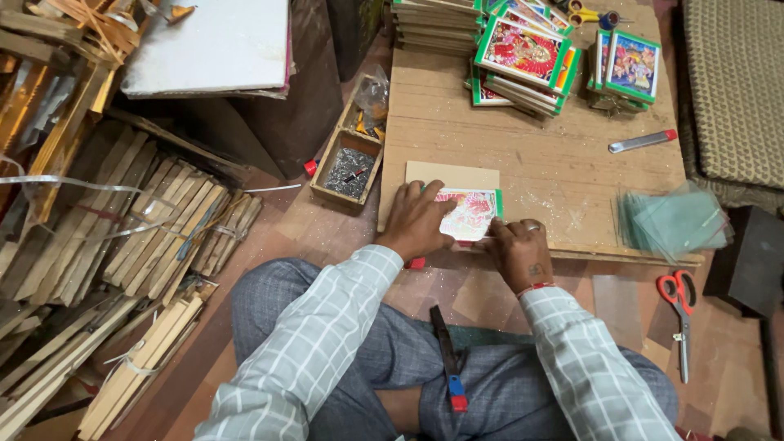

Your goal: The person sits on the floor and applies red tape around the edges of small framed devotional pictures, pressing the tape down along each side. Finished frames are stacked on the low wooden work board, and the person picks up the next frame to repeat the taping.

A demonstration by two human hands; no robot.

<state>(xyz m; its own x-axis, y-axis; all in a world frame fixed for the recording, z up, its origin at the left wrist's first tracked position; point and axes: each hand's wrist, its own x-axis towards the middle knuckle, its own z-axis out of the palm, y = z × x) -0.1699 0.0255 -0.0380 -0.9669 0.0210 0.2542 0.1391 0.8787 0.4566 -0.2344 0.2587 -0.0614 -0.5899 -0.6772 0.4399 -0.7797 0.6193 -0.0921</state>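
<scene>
- Where the head view looks down over the lap: left hand (418,220) pressed flat on a small green-edged picture (472,214), fingers together and laid across its left part, not curled round it.
- Right hand (518,250) set at the picture's lower right corner, fingers bent down onto the edge; whether pinching it or only pressing, cannot tell.
- Picture lying at the near edge of the low wooden bench (523,155), on top of a plain brown backing board (453,174) that juts out behind it.
- Open bench surface beyond and right of the hands, bare but for sawdust, up to a grey cutter with a red tip (643,140).
- Stacks of green-framed pictures (523,53) crowding the far edge, the topmost cut off by the frame's upper border.
- Pile of glass sheets (671,222) overhanging the bench's right near corner, close to the right hand.
- Red-handled scissors (678,306) on the floor to the right, well apart from the hands.
- Wooden tray of small nails (349,167) just beside the bench's left edge.
- Bundles of wooden strips (139,245) filling the floor to the left, leaving little room there.
- Dark tool with blue and red end (448,359) resting between the knees; kind hard to make out.
- Lower part of the picture hidden under both hands.
</scene>
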